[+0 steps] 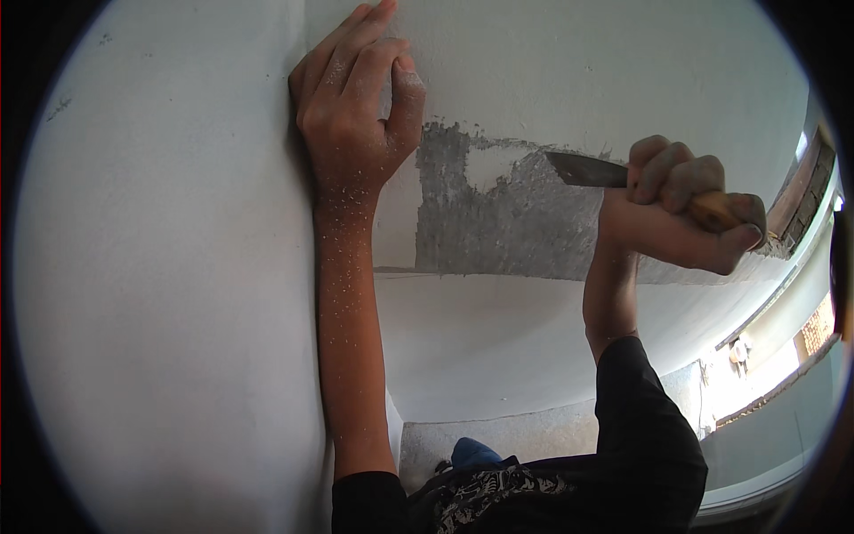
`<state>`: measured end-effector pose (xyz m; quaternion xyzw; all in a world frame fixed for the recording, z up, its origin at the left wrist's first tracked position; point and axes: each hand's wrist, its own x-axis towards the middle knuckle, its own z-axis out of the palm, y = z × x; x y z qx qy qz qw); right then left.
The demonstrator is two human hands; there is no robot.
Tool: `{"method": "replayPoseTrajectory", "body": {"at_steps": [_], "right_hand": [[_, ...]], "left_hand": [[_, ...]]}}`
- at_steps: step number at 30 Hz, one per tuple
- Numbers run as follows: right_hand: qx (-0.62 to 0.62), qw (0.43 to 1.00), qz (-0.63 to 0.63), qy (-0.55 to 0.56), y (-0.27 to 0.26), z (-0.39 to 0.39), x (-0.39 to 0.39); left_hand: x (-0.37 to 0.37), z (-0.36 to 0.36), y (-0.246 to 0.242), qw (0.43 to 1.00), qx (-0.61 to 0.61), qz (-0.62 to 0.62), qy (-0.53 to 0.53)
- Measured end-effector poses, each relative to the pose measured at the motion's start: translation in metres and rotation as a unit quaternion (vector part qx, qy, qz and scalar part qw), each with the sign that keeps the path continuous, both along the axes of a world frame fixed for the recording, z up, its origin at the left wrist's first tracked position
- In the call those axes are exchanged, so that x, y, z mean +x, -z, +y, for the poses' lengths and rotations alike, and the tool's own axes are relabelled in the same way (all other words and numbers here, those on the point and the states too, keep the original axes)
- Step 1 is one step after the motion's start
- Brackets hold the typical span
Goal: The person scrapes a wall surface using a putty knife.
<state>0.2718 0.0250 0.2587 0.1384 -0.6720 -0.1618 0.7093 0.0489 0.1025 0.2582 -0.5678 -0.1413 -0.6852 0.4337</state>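
Observation:
My right hand is closed around the wooden handle of a scraper. Its dark metal blade points left across the upper part of a rough grey patch, where the pale coating is gone from the wall. Whether the blade's edge touches the wall, I cannot tell. Higher up, my left hand holds nothing and leans on the wall by the inside corner, its fingers stretched upward and slightly apart. Pale flecks dot that hand and forearm. A leftover island of white coating sits inside the grey patch.
A plain side wall runs close along my left arm. Below the patch, smooth pale wall reaches down to a grey floor. On the right are an opening with a rough edge and a bright gap.

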Motion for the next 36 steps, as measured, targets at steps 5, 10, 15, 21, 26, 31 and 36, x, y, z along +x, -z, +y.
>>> {"method": "replayPoseTrajectory", "body": {"at_steps": [5,10,15,21,26,31,36], "right_hand": [[-0.101,0.985,0.143,0.004,0.012,0.010,-0.034],[-0.083,0.977,0.192,0.036,0.003,-0.010,-0.024],[-0.085,0.988,0.121,-0.034,-0.002,-0.014,-0.014],[-0.033,0.998,0.058,-0.005,-0.008,-0.003,-0.010],[-0.014,1.000,-0.014,0.006,-0.002,0.010,-0.012],[-0.039,0.984,-0.077,-0.157,-0.014,-0.003,-0.016],[-0.071,0.992,-0.066,-0.079,-0.017,-0.008,-0.011]], "left_hand": [[0.002,0.001,0.002,1.000,0.000,0.003,0.006],[0.001,-0.002,0.001,1.000,-0.016,-0.006,0.018],[-0.003,-0.013,-0.005,0.999,-0.032,0.006,0.034],[-0.002,-0.008,-0.004,0.999,-0.021,0.007,0.037],[0.000,-0.012,-0.006,0.999,-0.028,0.007,0.034],[-0.001,-0.012,-0.005,0.999,-0.028,0.005,0.030],[-0.002,-0.012,-0.004,0.999,-0.032,-0.001,0.039]]}}
